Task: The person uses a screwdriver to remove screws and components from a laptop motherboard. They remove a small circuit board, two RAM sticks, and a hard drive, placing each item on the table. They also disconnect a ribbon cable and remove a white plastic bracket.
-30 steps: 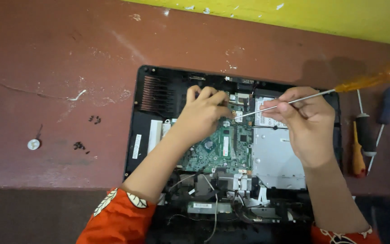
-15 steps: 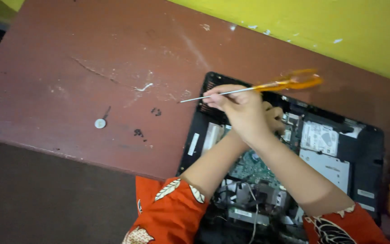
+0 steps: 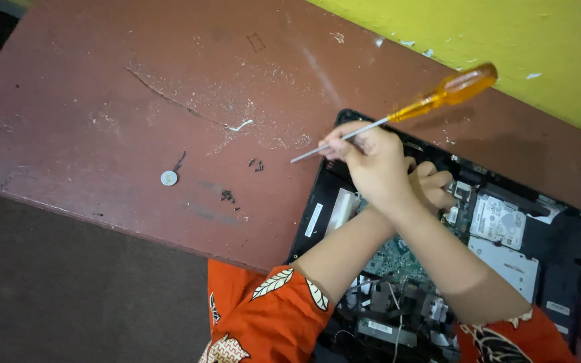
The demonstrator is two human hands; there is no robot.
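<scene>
Your right hand point(image 3: 370, 160) left the middle of the opened laptop point(image 3: 546, 269), where it had pressed the screwdriver point(image 3: 398, 114) tip among the parts a second ago. You carried it across to the laptop's far left corner, over your left forearm. The tool swung with it: its tip, which had pointed down into the board, came out past the case edge over the bare red table point(image 3: 102, 121), while the orange handle rose toward the yellow wall point(image 3: 546, 47). Your left hand point(image 3: 432, 188) ended up tucked under your right wrist.
</scene>
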